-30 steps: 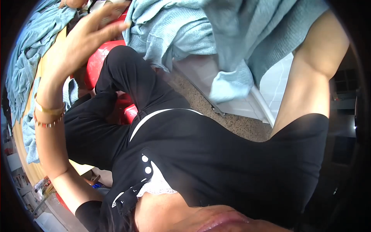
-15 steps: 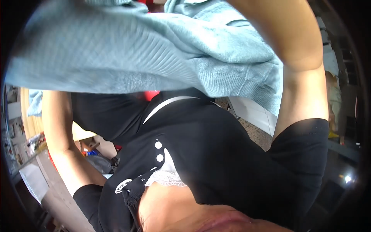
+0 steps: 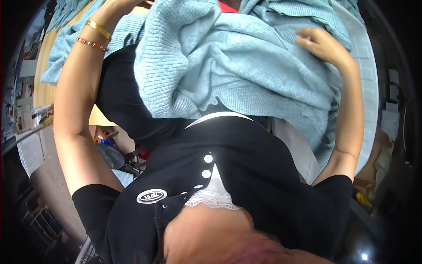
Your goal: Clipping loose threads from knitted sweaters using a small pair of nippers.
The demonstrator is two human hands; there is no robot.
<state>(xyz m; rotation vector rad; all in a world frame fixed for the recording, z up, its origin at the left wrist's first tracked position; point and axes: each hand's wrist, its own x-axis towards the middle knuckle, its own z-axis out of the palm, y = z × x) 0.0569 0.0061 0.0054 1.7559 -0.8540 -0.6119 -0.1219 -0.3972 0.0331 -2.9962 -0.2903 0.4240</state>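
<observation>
A light blue knitted sweater [image 3: 246, 57] with ribbed bands lies bunched across my lap. Its wide ribbed edge [image 3: 160, 83] hangs toward me on the left. My right hand [image 3: 323, 47] is over the right part of the knit, fingers loosely bent and apart, with nothing gripped; whether the fingertips touch it is not clear. At the top edge my left hand [image 3: 125, 4] is beside the sweater's far left side, and its fingers are mostly cut off by the frame.
A white plastic tub [image 3: 368, 75] stands at my right, with more blue knitwear [image 3: 303, 13] at its far end. On the left, a pale wooden table [image 3: 44, 66] holds further blue knit pieces [image 3: 66, 55]. A dark bag [image 3: 112, 156] is below the table's near edge.
The sweater, raised and blurred before, now lies lower on my lap. My right hand has come into view over it, and my left forearm now reaches up to the top edge.
</observation>
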